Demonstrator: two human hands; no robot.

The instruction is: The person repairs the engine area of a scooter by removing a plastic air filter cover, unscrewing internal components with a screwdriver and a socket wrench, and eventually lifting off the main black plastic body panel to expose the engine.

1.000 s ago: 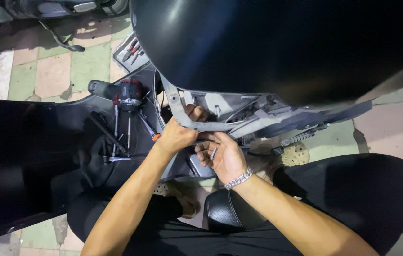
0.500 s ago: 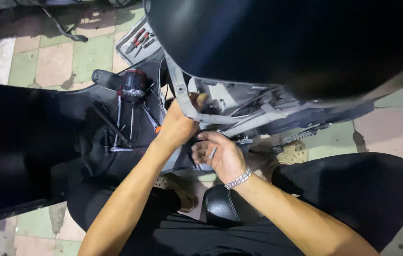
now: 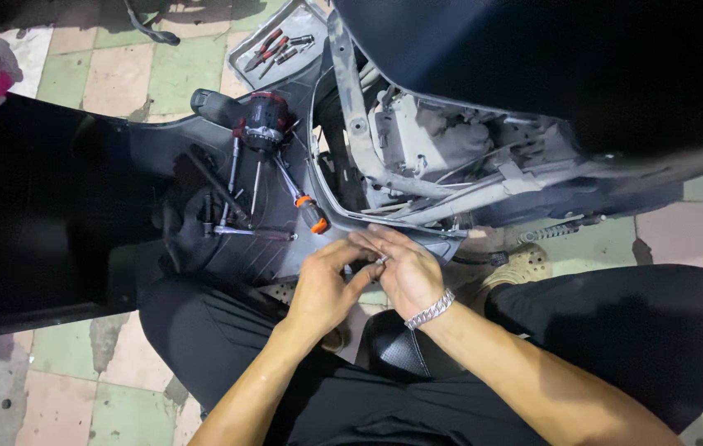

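My left hand (image 3: 323, 285) and my right hand (image 3: 408, 272), with a metal watch on its wrist, meet over my lap just below the scooter's open frame (image 3: 360, 132). Their fingertips pinch a small shiny metal part (image 3: 380, 260) between them; it is too small to tell its kind. An orange-and-black-handled screwdriver (image 3: 310, 213) lies on the black footboard (image 3: 228, 256) just above my left hand.
A cordless driver (image 3: 256, 124), long socket bits and a T-wrench (image 3: 240, 231) lie on the footboard. A grey tray with pliers (image 3: 277, 45) stands at the top. The scooter's dark body (image 3: 574, 58) overhangs at upper right. My legs in black trousers fill the bottom.
Both hands have come down from the scooter's grey frame to my lap and closed together on the small part. The view has shifted, and the frame's inside shows more.
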